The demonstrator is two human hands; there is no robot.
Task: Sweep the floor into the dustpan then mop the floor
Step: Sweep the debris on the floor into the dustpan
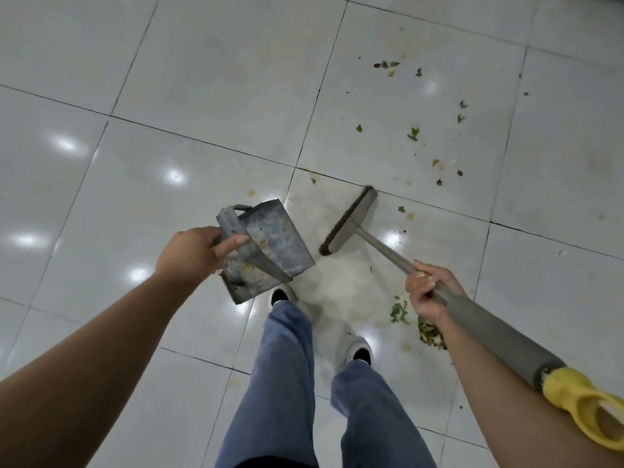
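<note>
While the person's jeans-clad legs (280, 383) and white shoes (354, 349) stand on the glossy white tile floor (169, 96), the right hand (427, 290) grasps the grey shaft of a yellow-ended broom (351, 222), with a heap of green scraps (429, 332) lying just beside that wrist. Held off the floor by the left hand (192, 251), whose fingers curl round its handle, the scuffed metal dustpan (266, 248) tilts with only a few stains and crumbs inside. Beyond it the brush head rests on the tiles near the pan's edge, and farther right scattered leaf bits (413, 133) dot the floor.
</note>
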